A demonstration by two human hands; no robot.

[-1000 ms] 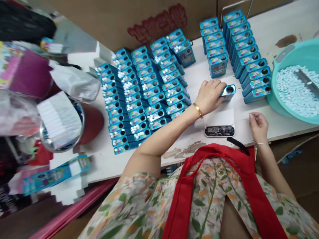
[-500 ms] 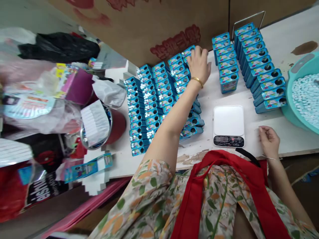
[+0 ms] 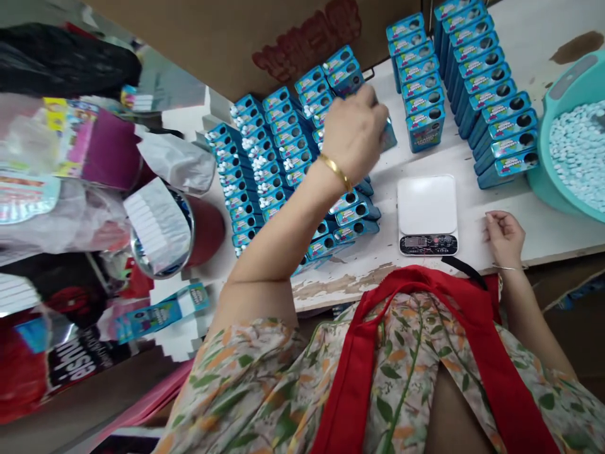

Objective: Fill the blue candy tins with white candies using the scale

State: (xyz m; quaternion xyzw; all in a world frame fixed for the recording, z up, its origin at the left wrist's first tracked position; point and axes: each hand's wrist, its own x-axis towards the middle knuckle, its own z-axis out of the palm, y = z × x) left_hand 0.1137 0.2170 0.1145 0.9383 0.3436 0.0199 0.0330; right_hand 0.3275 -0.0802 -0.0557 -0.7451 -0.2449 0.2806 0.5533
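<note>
On the counter (image 3: 524, 41), the scale (image 3: 428, 205) has crowded box rows (image 3: 290, 135) to its left, a bucket (image 3: 207, 230) farther left past those, two box columns (image 3: 428, 126) behind, and, to its right beyond the right hand (image 3: 505, 238), a tub (image 3: 543, 164) with pellets (image 3: 576, 151) inside.

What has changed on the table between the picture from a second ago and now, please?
The left hand has let go of the blue box it held, which now seems to stand at the front of the row behind the scale, and has moved left, where it appears to grip another box, mostly hidden. The right hand stays beside the scale, and the basin stays farther right.
</note>
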